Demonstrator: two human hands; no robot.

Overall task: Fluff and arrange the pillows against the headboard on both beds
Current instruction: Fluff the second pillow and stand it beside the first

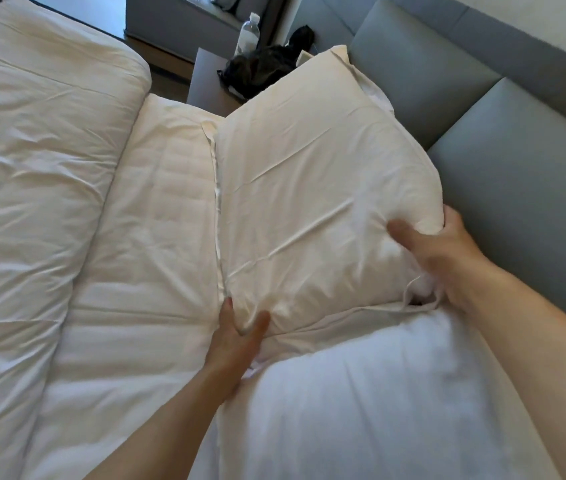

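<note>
A cream-white pillow [309, 202] lies on the bed with its long side against the grey padded headboard [503, 161]. My left hand [236, 337] grips its near left corner, thumb on top. My right hand [441, 251] clutches its near right corner beside the headboard, where the open end of the case shows. A second white pillow [361, 403] lies nearer to me, under my forearms, also along the headboard.
A rumpled white duvet [32, 202] is folded back on the left over the quilted mattress cover [146, 237]. Beyond the pillow stands a nightstand [205, 77] with a black bag [261, 67] and a water bottle [248, 32].
</note>
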